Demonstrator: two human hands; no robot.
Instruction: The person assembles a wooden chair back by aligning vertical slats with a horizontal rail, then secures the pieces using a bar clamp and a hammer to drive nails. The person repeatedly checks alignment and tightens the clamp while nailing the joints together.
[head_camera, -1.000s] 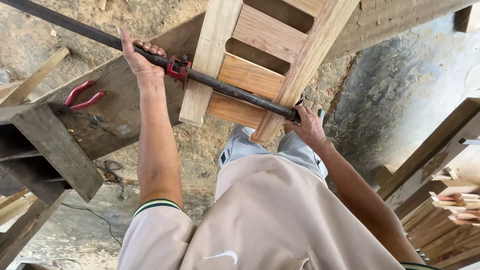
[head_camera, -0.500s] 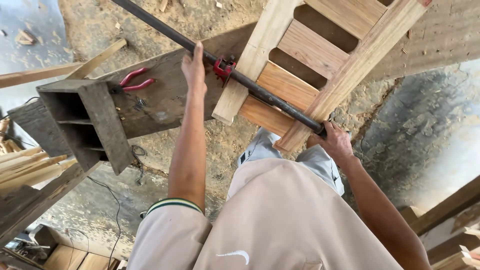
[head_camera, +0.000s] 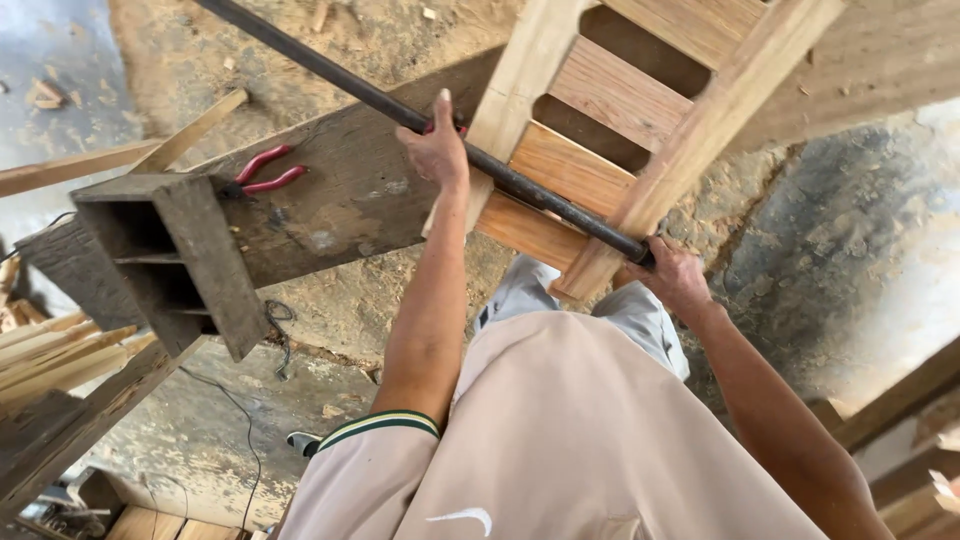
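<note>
The left hand (head_camera: 437, 150) is clenched over the dark bar clamp (head_camera: 520, 185) where it crosses the slatted wooden frame (head_camera: 640, 110); the right hand (head_camera: 678, 277) grasps the bar's near end. The clamp's red head seems hidden under the left palm. If that head sits crooked, tightening could slip it off the frame's rail.

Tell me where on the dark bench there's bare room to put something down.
The bare patch on the dark weathered wooden bench lies between the red-handled pliers and the left hand. Past that it is crowded: the long black metal clamp bar crosses the pale slatted wooden frame, gripped by the right hand.
</note>
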